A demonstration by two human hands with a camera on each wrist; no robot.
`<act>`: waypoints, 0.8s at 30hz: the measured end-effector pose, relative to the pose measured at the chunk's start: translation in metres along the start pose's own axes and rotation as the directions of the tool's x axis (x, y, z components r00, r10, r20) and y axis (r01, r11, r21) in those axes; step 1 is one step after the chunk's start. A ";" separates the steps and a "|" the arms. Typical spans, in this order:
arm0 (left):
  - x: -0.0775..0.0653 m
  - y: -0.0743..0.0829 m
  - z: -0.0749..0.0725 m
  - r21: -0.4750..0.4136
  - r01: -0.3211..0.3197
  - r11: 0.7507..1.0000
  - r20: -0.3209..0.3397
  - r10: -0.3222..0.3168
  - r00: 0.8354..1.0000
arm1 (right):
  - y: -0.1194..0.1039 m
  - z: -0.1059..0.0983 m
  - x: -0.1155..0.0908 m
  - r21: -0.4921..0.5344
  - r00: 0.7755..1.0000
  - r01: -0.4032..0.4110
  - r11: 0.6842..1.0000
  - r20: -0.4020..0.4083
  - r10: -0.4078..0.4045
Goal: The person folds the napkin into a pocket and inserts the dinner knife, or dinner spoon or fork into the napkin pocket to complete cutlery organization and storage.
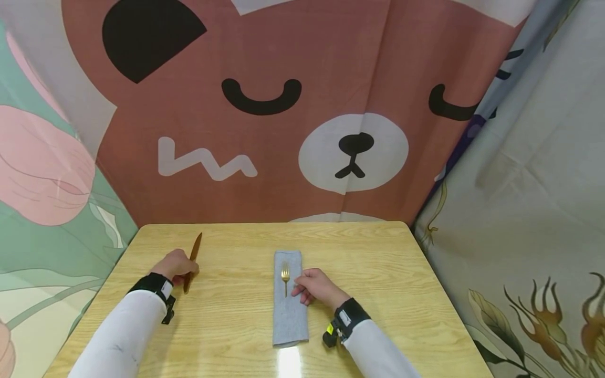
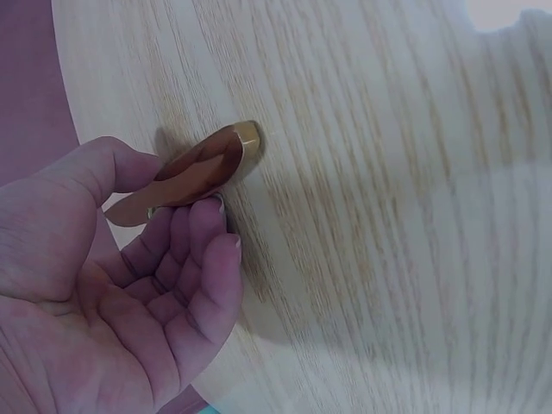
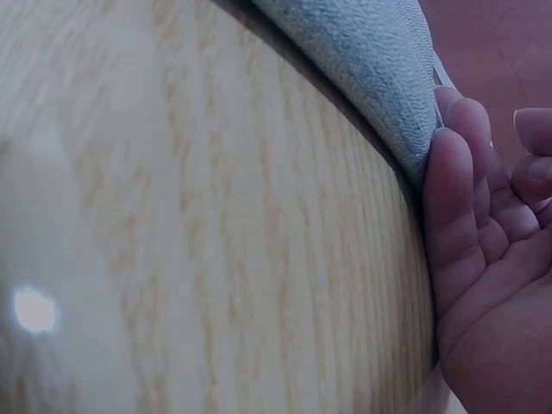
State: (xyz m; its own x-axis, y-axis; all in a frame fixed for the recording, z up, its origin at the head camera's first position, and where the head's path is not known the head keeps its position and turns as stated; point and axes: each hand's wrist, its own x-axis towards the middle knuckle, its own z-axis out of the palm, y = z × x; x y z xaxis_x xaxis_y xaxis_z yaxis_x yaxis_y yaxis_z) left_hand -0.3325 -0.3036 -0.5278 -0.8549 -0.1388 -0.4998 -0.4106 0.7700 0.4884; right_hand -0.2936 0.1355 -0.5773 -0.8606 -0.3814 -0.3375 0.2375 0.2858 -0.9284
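Note:
Toward the table's left side, my left hand [image 1: 176, 265] pinches a gold-coloured table knife [image 1: 195, 248] between thumb and fingers. The left wrist view shows the knife [image 2: 194, 177] from its handle end, close over the wood. A small gold fork [image 1: 285, 272] lies tines-away on a folded grey napkin [image 1: 290, 323] at the middle. Beside the fork's handle, my right hand [image 1: 321, 289] has loosely bent fingers, with thumb apart from them and nothing seen held. In the right wrist view, its fingertips [image 3: 450, 159] are at the napkin's edge [image 3: 362, 69]; firm contact is unclear.
The light wooden table [image 1: 227, 315] reaches back to a hanging cloth [image 1: 264, 194] with a bear print. Patterned cloths [image 1: 510, 184] hang along both sides. Each wrist wears a black strap [image 1: 352, 316] with a small camera.

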 end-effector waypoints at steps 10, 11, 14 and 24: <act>0.003 -0.004 -0.001 0.025 -0.007 1.000 -0.001 0.007 1.000 | -0.001 0.000 -0.002 -0.002 1.000 0.005 1.000 0.003 -0.005; 0.003 -0.004 -0.001 0.023 -0.009 1.000 0.001 0.009 1.000 | -0.001 0.000 -0.002 -0.003 1.000 0.005 1.000 0.003 -0.005; 0.004 -0.007 -0.002 0.021 -0.018 1.000 0.007 0.018 1.000 | -0.001 0.000 -0.002 -0.004 1.000 0.004 1.000 0.003 -0.004; 0.014 -0.014 -0.004 -0.018 -0.005 1.000 0.050 0.006 0.999 | -0.002 0.000 -0.004 0.005 1.000 0.008 1.000 0.004 -0.008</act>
State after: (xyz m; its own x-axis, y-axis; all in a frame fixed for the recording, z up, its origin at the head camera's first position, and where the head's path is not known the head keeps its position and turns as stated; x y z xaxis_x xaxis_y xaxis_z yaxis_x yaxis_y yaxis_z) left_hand -0.3398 -0.3189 -0.5391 -0.8406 -0.1027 -0.5318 -0.4115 0.7595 0.5038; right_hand -0.2909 0.1368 -0.5745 -0.8607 -0.3873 -0.3304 0.2324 0.2785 -0.9319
